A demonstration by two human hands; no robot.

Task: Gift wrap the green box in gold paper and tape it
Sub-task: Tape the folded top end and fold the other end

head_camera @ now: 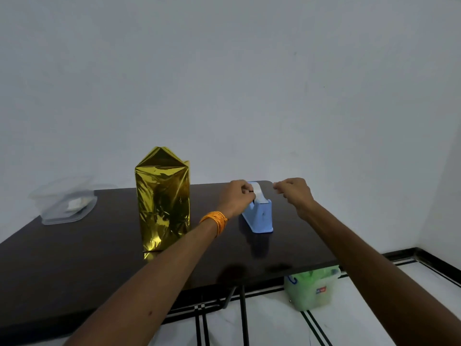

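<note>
Scene: We look down along two bare forearms onto a dark, glossy surface (pixel 74 258) set against a pale wall.
Tape dispenser: A light blue tape dispenser (pixel 259 216) stands on the surface between the two hands. We place everything else from it.
Tape roll: A white tape roll (pixel 257 189) sits in the top of the tape dispenser.
Left hand: The left hand (pixel 237 197) is at the left side of the tape dispenser, with its fingers curled onto the tape roll, gripping it. An orange thread band (pixel 215 221) circles the wrist.
Right hand: The right hand (pixel 293 192) hovers just right of the tape dispenser, not touching it. Thumb and fingertips are pressed together in a pinch. We cannot tell whether a strip of tape lies between them.
Gold-wrapped box: The gold-wrapped box (pixel 163 198) stands upright on the surface, left of the tape dispenser, near it but apart. Shiny gold paper hides the box on every side we see. At the top the paper stands up in loose, crumpled peaks.
Clear container: A clear plastic container (pixel 66 204) lies well to the left of the tape dispenser, past the box, at the edge of the surface.
Green tub: A translucent green tub (pixel 311 288) sits on the tiled floor, below the tape dispenser and to its right.
</note>
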